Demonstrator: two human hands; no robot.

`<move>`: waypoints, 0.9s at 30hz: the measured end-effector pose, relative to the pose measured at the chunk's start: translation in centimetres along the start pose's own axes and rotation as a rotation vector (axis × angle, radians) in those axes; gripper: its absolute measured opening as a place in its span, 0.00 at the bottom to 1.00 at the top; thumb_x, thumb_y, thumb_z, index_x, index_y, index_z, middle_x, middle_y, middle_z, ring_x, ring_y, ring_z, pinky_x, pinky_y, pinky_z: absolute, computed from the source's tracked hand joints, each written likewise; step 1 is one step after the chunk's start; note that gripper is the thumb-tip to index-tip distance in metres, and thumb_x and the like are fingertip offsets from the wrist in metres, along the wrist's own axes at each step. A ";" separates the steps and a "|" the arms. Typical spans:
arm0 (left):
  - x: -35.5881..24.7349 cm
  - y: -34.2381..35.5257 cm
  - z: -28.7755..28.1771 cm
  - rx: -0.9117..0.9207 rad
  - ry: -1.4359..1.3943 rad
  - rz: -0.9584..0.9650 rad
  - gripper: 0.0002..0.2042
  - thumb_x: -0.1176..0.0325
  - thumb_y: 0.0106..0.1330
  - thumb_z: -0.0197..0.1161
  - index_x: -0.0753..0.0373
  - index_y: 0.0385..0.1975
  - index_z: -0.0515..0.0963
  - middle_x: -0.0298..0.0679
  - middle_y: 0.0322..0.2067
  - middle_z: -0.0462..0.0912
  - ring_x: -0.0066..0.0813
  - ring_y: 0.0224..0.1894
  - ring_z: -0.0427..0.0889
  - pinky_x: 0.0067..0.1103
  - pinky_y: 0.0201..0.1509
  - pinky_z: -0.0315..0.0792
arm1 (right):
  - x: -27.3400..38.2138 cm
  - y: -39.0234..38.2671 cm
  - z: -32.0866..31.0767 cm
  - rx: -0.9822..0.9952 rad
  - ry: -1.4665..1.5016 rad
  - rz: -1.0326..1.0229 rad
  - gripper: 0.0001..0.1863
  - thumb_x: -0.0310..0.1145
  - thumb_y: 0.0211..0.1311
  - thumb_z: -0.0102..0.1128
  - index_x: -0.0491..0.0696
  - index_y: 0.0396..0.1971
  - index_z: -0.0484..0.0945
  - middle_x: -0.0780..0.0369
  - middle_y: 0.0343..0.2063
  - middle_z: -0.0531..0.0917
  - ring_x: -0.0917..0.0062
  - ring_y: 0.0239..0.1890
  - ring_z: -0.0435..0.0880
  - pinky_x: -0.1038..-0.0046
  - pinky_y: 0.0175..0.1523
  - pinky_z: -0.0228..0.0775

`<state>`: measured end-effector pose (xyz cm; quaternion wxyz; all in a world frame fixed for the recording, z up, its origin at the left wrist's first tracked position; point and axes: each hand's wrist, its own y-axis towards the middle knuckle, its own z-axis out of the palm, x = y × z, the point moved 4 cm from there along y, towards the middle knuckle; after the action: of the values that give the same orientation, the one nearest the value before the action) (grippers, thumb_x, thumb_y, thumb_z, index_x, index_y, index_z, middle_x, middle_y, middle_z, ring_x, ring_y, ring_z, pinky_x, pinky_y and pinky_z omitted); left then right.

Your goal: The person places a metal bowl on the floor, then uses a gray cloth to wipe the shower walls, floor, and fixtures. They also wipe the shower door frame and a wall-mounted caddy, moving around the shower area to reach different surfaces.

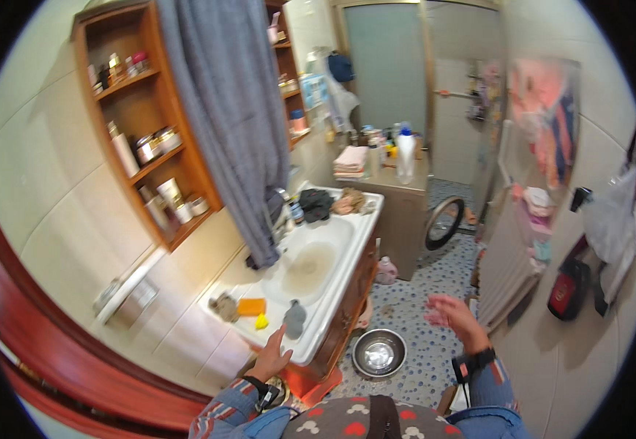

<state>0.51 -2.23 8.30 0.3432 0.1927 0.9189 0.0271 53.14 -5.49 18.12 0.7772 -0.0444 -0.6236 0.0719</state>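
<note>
My left hand reaches toward the white sink counter, index finger stretched toward a grey item on its front corner; whether they touch I cannot tell. Beside that lie an orange rectangular sponge, a small yellow piece and a brownish crumpled item. The basin holds murky water. My right hand is raised right of the sink, fingers apart and holding nothing, above the dotted floor where a steel bowl sits.
Wooden shelves and a grey towel hang left. Dark and tan cloths lie at the counter's far end. A front-loading washer with its round door swung out stands beyond. Hanging bags and a folded board line the right wall.
</note>
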 end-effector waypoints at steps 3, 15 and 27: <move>-0.5 -1.7 -2.7 0.088 -0.090 -0.182 0.44 0.64 0.65 0.64 0.63 0.79 0.49 0.61 0.71 0.64 0.57 0.73 0.65 0.38 0.77 0.60 | -9.4 -3.0 -1.6 -0.103 0.098 0.241 0.22 0.41 0.73 0.63 0.47 0.62 0.76 0.57 0.52 0.86 0.66 0.47 0.89 0.64 0.49 0.83; -3.5 -3.1 -8.4 -0.036 -0.006 -0.223 0.42 0.65 0.67 0.61 0.57 0.80 0.49 0.57 0.69 0.67 0.54 0.71 0.69 0.34 0.72 0.67 | -23.1 -11.0 -7.0 -0.367 0.367 0.483 0.24 0.42 0.71 0.63 0.49 0.62 0.73 0.53 0.56 0.81 0.62 0.52 0.84 0.60 0.55 0.80; -3.9 -2.9 -6.5 0.002 0.118 -0.082 0.37 0.65 0.66 0.61 0.58 0.77 0.57 0.57 0.64 0.72 0.56 0.65 0.73 0.39 0.67 0.72 | -22.4 -11.3 -4.7 -0.348 0.315 0.464 0.27 0.44 0.74 0.57 0.47 0.67 0.70 0.54 0.57 0.82 0.63 0.52 0.85 0.63 0.56 0.78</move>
<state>-1.97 -5.79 15.18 0.2891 0.1531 0.9447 0.0235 53.64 -20.30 -2.67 0.8078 -0.3280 -0.4718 0.1315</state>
